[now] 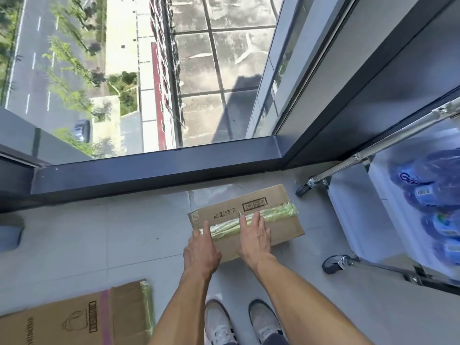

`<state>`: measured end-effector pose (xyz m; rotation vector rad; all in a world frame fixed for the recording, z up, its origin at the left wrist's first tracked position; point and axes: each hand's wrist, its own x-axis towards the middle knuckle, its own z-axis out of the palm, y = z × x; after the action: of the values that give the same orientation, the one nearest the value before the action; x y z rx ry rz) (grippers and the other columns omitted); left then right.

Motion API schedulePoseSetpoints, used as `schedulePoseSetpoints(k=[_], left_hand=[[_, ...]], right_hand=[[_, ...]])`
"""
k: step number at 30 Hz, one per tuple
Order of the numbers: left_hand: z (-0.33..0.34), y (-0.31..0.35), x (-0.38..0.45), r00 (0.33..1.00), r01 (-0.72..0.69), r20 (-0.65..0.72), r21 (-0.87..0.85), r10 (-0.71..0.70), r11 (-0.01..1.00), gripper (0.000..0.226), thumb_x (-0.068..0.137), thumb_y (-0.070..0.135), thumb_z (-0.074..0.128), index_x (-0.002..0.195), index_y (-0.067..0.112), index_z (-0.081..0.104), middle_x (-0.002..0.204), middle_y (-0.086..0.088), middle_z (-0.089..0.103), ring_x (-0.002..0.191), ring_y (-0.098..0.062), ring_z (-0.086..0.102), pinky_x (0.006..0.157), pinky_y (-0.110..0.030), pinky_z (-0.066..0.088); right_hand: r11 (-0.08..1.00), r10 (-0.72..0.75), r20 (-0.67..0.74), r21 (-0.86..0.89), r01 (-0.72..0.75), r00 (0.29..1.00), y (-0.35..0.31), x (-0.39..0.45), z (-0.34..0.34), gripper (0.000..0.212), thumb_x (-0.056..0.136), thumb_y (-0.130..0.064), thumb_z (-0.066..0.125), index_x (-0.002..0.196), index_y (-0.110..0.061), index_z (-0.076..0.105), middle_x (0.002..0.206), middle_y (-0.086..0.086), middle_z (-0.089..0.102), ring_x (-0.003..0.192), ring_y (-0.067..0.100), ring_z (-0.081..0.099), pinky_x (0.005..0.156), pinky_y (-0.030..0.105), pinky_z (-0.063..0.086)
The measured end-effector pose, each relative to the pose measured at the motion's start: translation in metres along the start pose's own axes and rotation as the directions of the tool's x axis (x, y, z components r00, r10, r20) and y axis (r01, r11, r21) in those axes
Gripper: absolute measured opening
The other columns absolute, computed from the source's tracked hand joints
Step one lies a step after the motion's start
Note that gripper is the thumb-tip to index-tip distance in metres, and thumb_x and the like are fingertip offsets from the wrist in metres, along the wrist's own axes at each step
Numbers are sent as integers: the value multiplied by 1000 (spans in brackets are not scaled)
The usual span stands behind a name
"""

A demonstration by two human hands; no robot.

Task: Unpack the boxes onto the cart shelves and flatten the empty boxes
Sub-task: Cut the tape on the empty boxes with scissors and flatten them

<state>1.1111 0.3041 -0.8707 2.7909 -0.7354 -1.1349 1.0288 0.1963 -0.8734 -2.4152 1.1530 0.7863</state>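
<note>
Pressing flat, fingers straight: both hands (pixel 254 235) on taped rectangular cardboard box (pixel 281 220).

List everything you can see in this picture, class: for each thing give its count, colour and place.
sealed box: one, brown with greenish tape, floor by the window
flattened box: one, brown, floor lower left
cart: one, silver frame on black castors, right
packs: several, blue, on the cart shelf
window frame: one, dark grey, above the floor
grey object: one, far left edge
shoes: two, pale, bottom centre
hands: left hand and right hand, both resting on the sealed box
</note>
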Motion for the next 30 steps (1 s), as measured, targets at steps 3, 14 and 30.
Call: schedulePoseSetpoints(k=[3,14,30], left_hand=[[-8,-1,4,999,-34,0,18,34,999,59,88,13,49,142,22,26,134,-13,45,110,-30,53,89,-41,49],[32,-6,39,995,-25,94,75,18,997,32,89,14,41,117,14,53,125,-13,52,110,-33,54,91,-42,45],[135,53,83,949,294,243,-456,-201,840,33,78,1,52,51,14,39,52,-1,36,50,-19,31,45,-28,21]], right_hand=[[1000,16,-8,-14,-16,1000,-5,4,-6,73,89,-9,60,151,-19,22,157,24,12,142,38,22,110,44,34],[993,93,122,64,-101,988,22,40,33,39,95,-15,53,133,-11,45,128,16,45,112,32,53,94,41,47],[957,183,-64,240,-163,981,55,88,122,22,93,-4,47,114,-12,43,105,11,47,84,24,44,71,33,35]])
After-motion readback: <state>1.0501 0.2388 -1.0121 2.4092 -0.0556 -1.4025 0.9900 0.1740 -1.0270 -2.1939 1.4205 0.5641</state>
